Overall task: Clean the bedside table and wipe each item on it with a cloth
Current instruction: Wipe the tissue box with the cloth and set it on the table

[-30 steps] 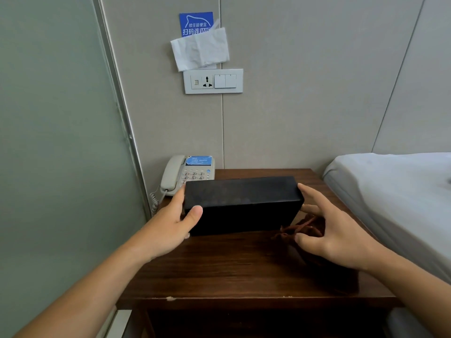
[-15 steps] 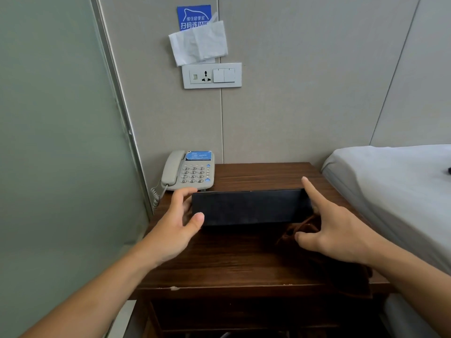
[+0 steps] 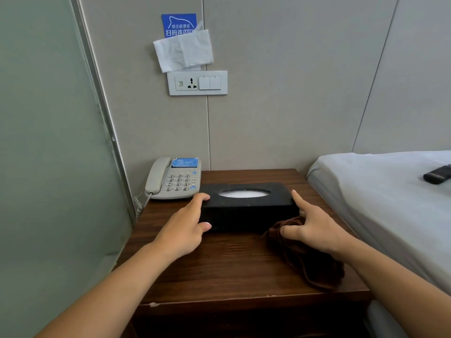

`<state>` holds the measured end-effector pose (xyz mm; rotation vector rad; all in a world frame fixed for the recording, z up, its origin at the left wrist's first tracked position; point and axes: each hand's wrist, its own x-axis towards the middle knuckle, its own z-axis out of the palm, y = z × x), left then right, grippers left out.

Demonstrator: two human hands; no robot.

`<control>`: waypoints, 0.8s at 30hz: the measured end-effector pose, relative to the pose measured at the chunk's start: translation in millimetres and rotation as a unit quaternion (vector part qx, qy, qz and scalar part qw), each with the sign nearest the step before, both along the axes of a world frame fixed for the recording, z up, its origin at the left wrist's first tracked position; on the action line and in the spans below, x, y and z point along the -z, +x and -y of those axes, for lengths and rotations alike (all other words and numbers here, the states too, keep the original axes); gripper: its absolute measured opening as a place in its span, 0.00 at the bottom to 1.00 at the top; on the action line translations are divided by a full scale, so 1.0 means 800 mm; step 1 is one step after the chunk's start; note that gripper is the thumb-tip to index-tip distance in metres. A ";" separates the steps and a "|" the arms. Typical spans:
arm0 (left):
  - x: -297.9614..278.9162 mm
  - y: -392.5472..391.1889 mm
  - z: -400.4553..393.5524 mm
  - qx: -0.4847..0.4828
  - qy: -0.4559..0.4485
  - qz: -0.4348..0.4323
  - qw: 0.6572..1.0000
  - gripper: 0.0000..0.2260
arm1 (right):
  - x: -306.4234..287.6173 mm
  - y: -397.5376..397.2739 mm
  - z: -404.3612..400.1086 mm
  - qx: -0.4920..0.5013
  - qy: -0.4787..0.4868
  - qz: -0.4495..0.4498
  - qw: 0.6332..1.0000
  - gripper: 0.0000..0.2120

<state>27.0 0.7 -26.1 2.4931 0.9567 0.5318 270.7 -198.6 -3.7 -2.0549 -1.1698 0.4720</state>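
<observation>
A black tissue box (image 3: 246, 211) stands upright on the dark wooden bedside table (image 3: 227, 272), its oval opening with white tissue facing up. My left hand (image 3: 185, 228) grips the box's left end, fingers on top and thumb on the front. My right hand (image 3: 314, 230) holds a brown cloth (image 3: 307, 262) under its curled fingers, while its index finger touches the box's right top corner. The cloth trails over the table's right front. A beige telephone (image 3: 174, 179) sits at the table's back left corner.
A bed with a grey sheet (image 3: 380, 198) runs along the table's right side, with a dark remote (image 3: 436, 176) on it. A frosted glass panel (image 3: 48, 167) closes the left side. A socket and switch plate (image 3: 197, 82) and a white tissue (image 3: 184, 51) are on the wall.
The tissue box was held tilted with its underside toward me; it has been turned and set down flat on the table, opening up. Both hands stayed at its ends.
</observation>
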 end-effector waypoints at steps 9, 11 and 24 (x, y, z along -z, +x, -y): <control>-0.015 0.051 -0.012 -0.044 0.116 -0.031 0.992 0.26 | -0.003 0.029 -0.019 0.043 0.026 -0.093 0.994 0.41; -0.012 0.069 -0.012 -0.052 0.111 -0.016 0.992 0.26 | 0.000 0.036 -0.021 0.093 0.026 -0.077 0.992 0.36; -0.005 0.209 -0.054 -0.027 0.126 0.018 0.992 0.25 | 0.017 0.123 -0.074 0.179 0.048 -0.083 0.979 0.51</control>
